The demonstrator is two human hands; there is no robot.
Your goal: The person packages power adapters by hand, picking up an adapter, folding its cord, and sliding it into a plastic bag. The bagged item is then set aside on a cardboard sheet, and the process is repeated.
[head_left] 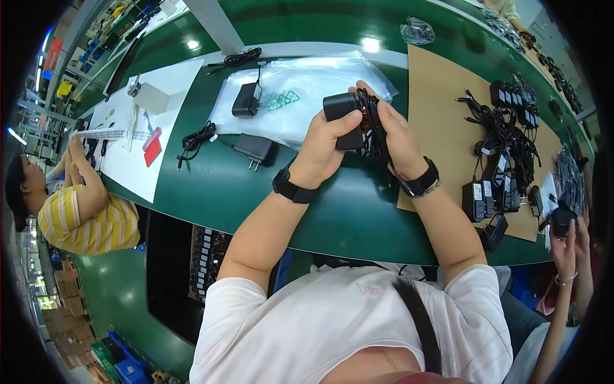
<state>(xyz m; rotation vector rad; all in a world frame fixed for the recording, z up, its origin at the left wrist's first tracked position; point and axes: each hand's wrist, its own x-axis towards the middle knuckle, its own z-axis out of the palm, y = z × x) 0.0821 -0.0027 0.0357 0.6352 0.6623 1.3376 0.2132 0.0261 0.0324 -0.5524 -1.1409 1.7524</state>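
Above the middle of the green table, my left hand [318, 146] is closed around a black power adapter [348, 139], thumb across its body. My right hand [401, 142] grips the adapter's bundled black cable [370, 116], whose end hangs down by the wrist. Just beyond my hands lies a stack of clear plastic bags [313, 72] with a green printed mark. One black adapter [245, 100] rests on the bags. A second adapter [256, 147], prongs showing, lies at their near edge, with a coiled cable [198, 139] to its left.
Several adapters with tangled cables [505, 137] are piled on a brown cardboard sheet [441, 121] at right. A co-worker's hands [565, 246] hold a black item beside it. At left, another person [89, 205] works by a white sheet [137, 176]. A grey post [217, 29] stands behind the bags.
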